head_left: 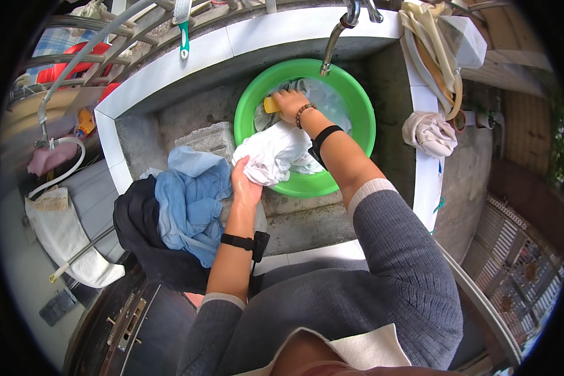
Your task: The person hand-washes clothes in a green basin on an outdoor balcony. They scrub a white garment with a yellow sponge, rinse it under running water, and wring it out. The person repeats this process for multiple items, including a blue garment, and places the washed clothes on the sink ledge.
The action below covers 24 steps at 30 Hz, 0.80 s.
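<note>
A green plastic basin (365,108) stands in a concrete sink (390,94), with wet clothes and cloudy water inside. My left hand (246,183) grips a bunched end of a white garment (268,152) at the basin's near left rim. The rest of that garment trails into the basin under my right forearm. Over the basin's far left part, my right hand (290,103) is closed around a yellow block-like object (271,105). My fingers cover most of it, so its exact kind is unclear. Greyish cloth (263,120) lies beneath this hand.
A flexible metal tap spout (328,58) hangs over the basin's far rim. Light blue denim (188,202) and black cloth (134,225) are heaped at the left. A beige cloth bundle (430,134) sits on the tiled right ledge. A green-handled brush (184,40) lies at the far ledge.
</note>
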Motion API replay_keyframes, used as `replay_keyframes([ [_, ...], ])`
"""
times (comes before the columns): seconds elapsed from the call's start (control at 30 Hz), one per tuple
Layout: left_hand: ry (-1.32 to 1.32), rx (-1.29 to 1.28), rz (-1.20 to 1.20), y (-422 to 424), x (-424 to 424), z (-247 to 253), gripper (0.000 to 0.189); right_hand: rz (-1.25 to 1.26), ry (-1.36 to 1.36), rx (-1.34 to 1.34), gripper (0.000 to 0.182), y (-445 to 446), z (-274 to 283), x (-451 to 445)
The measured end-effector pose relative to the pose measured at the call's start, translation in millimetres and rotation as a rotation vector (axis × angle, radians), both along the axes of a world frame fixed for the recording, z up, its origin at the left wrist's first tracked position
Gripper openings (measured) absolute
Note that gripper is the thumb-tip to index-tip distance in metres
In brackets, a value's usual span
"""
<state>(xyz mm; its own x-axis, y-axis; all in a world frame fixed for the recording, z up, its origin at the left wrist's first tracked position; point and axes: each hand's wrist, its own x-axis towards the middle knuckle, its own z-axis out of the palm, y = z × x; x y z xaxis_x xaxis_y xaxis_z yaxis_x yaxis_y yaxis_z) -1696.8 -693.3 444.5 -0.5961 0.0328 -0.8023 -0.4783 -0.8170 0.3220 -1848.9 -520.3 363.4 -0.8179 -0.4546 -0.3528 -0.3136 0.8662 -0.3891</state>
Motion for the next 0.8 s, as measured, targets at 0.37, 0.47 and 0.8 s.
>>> replay_keyframes([
  [0.37,0.082,0.288,0.014,39,-15,12,0.042,-0.394,0.166,-0.513,0.046,-31,111,125],
  [0.47,0.082,0.249,0.023,53,-13,20,0.041,-0.699,0.192,-0.462,0.045,-34,94,113],
  [0.8,0.143,0.292,-0.019,53,-19,43,0.051,-0.583,0.243,-0.563,0.054,-27,107,131],
])
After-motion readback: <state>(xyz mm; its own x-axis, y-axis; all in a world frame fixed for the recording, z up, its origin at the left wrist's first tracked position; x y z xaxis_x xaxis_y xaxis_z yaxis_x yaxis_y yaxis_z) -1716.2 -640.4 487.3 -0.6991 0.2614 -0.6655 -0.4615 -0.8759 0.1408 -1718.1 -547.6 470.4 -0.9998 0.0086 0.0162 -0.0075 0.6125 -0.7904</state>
